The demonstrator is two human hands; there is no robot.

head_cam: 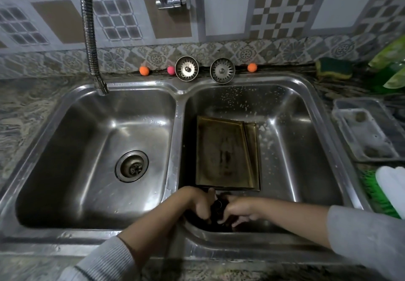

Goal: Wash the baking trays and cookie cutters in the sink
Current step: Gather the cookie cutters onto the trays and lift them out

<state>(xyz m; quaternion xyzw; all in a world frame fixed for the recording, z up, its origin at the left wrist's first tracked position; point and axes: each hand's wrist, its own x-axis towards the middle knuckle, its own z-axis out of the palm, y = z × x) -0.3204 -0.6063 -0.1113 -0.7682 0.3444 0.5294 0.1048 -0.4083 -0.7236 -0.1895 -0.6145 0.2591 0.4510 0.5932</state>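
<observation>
— worn on the arms? 
— grey ribbed knit sleeves [105,261], pushed up to mid-forearm; darker stripe near the cuff on the left one. 
— and the right? 
— same grey knit [368,243], looser and smoother. 
— hands? 
— bare [202,204], [237,211]; forearms bare too.

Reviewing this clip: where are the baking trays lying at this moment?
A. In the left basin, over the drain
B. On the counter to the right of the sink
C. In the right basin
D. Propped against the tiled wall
C: the stacked baking trays lie flat on the floor of the right basin, just beyond both hands, while the left basin shows only its open drain.
</observation>
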